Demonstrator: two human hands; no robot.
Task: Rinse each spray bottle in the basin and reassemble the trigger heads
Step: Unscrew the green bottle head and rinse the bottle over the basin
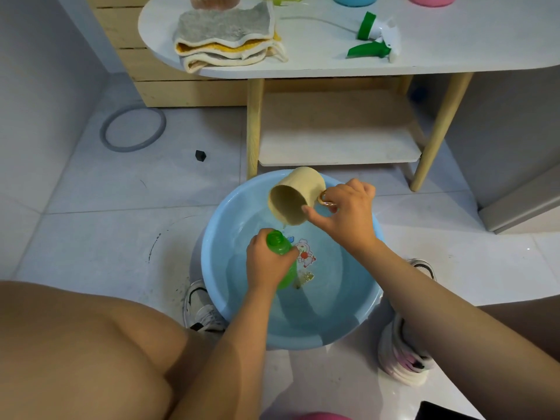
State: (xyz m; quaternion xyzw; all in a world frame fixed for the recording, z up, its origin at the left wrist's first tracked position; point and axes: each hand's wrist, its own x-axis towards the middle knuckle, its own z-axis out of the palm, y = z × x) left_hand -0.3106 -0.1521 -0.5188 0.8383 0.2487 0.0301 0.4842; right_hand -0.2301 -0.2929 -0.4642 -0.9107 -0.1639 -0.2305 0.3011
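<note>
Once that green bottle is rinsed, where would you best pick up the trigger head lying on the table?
Probably by the green screw collar of the trigger head, coming down from above. The head lies on its side on the white table, so the round collar offers two opposite sides for the fingers, away from the thin dip tube trailing leftward.

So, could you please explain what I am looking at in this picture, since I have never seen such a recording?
There is no robot: a camera worn on a person's head looks down at their own hands. The left hand grips a green spray bottle with its head off, over a blue basin of water on the floor. The right hand tips a beige cup toward the bottle's mouth. On the white table behind lie a green trigger head and folded towels.
</note>
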